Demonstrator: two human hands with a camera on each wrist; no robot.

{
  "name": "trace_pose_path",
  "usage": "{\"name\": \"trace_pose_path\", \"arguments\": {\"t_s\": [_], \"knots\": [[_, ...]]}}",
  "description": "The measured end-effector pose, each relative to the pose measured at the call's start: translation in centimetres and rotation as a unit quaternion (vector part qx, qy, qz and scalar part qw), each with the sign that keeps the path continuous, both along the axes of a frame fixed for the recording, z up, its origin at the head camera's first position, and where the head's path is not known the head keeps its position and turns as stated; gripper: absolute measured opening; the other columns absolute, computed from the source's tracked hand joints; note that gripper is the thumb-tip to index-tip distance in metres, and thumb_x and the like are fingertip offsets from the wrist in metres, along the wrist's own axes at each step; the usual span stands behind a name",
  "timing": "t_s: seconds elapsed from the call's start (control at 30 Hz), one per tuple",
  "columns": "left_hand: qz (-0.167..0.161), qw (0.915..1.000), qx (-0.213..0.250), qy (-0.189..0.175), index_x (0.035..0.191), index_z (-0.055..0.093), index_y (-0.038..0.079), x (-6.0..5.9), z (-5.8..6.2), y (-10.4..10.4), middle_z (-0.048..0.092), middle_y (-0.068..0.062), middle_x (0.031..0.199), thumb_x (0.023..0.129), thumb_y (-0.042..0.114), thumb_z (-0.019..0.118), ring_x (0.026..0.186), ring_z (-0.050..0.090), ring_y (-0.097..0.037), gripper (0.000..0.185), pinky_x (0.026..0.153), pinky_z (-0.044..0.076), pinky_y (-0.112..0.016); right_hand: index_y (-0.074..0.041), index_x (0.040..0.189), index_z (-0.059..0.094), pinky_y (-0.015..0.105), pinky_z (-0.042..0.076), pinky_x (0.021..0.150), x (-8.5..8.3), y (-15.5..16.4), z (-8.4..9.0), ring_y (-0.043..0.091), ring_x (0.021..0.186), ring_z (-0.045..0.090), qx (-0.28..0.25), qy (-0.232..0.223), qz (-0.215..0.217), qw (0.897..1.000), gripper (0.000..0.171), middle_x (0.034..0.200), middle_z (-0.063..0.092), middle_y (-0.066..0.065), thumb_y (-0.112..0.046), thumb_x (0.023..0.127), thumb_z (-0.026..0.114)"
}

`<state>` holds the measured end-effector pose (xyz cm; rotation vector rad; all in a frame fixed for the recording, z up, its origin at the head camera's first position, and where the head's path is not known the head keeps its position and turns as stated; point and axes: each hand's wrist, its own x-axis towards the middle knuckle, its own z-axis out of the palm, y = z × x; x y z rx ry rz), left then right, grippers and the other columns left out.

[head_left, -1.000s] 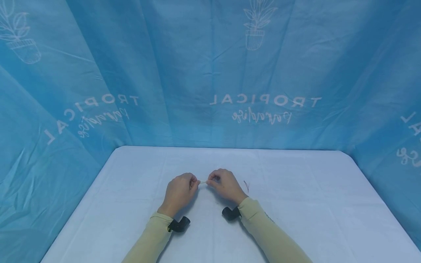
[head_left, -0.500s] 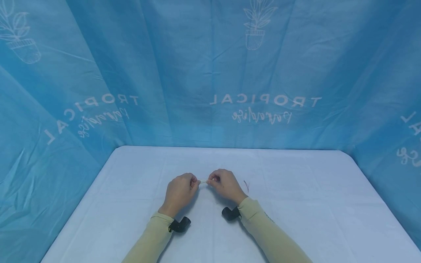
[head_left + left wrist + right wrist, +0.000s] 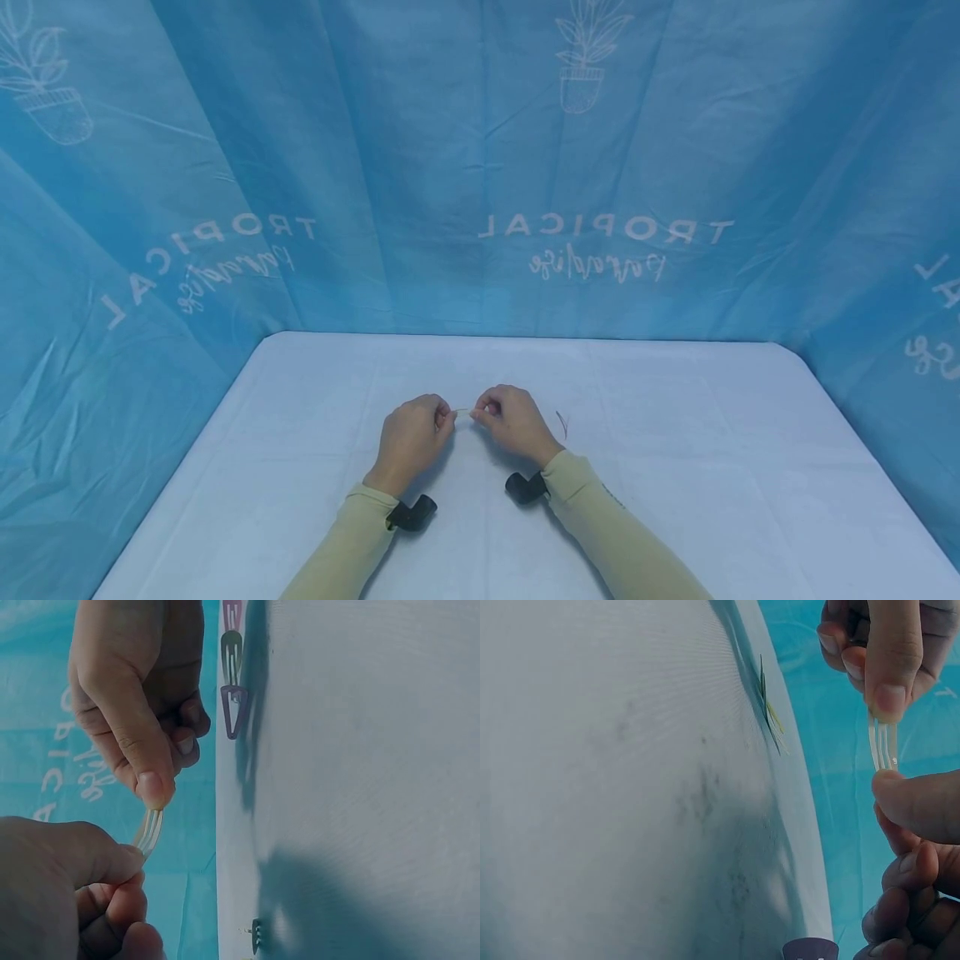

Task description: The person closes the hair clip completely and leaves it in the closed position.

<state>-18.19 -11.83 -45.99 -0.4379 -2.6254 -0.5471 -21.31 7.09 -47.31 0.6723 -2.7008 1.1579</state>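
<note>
My left hand and right hand face each other over a white tabletop, each pinching one end of a pale, slotted hair clip between thumb and forefinger. The clip is held in the air in the short gap between my fingertips, and in the left wrist view it shows a slight bow (its two tips are hidden under my fingers). A black device sits at my left wrist, its twin at my right, both against pale green sleeves. Beyond my right hand, a pink clip, a green clip and a purple clip line up on the tabletop in the left wrist view. On the opposite side, past my left hand, slim green and yellow pieces lie close together, too thin from this angle to identify. Behind it all hangs a blue curtain printed with potted plants and the words "Tropical Paradise," reading in reverse.
</note>
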Motion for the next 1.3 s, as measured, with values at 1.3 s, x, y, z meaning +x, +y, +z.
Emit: {"name": "trace_pose_path", "arguments": {"t_s": [1.3], "knots": [[-0.019,0.9984,0.009,-0.052,0.083,0.071,0.007,-0.13,0.28,-0.38,0.057,0.005,0.067,0.089,0.012,0.073,0.056,0.045,-0.006,0.008,0.053,0.040,-0.022,-0.009,0.092,0.070,0.037,0.046,0.077,-0.15,-0.14,-0.04,0.016,0.080,0.054,-0.038,-0.039,-0.020,0.998,0.006,0.082,0.059,-0.001,-0.015,0.096,0.069]]}}
